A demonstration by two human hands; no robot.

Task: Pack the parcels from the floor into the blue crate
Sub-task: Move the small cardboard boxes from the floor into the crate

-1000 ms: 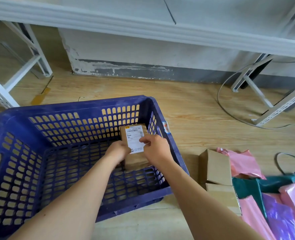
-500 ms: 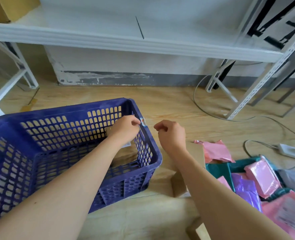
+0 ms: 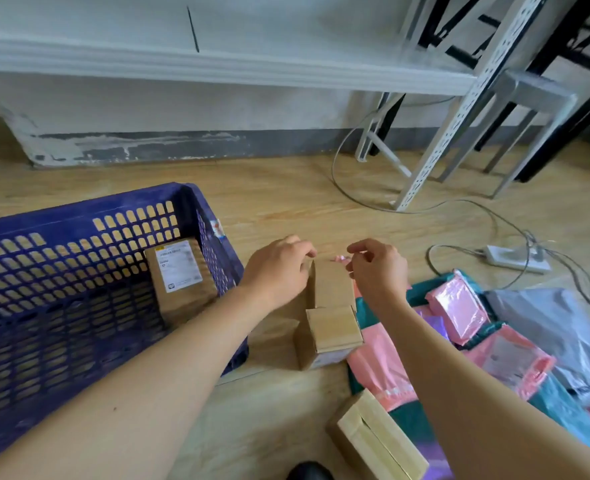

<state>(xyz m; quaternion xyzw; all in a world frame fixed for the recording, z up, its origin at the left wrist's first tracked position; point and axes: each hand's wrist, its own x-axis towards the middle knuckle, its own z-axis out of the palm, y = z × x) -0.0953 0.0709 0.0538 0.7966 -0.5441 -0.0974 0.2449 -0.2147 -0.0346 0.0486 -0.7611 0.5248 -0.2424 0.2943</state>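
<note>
One labelled box is already sitting inside the blue crate, leaning at the far right corner against the mesh wall. You're working on the pick step for the next parcel: both hands are closing in on the upright box standing on the floor just beside the crate's right wall.

Your left hand is sitting at the box's top left edge, fingers curling over the far corner. It looks like contact, but I can't tell if it's actually gripping. Your right hand is hovering at the top right edge with fingers loosely curled, and I can't tell whether it's touching or holding anything.

A second box is lying right in front of the target, touching it. A third box is lying nearer you. Pink mailers and other soft bags are piling to the right.

Judging by this, most of the job is waiting: one parcel packed, many on the floor.

Next move, as I'm reading it: you're needing to clamp both sides of the upright box, lift it straight up so the second box isn't getting dragged, swing left over the crate rim and set it down next to the labelled box. Watch the crate wall while crossing, since the box is starting very near it.
</note>
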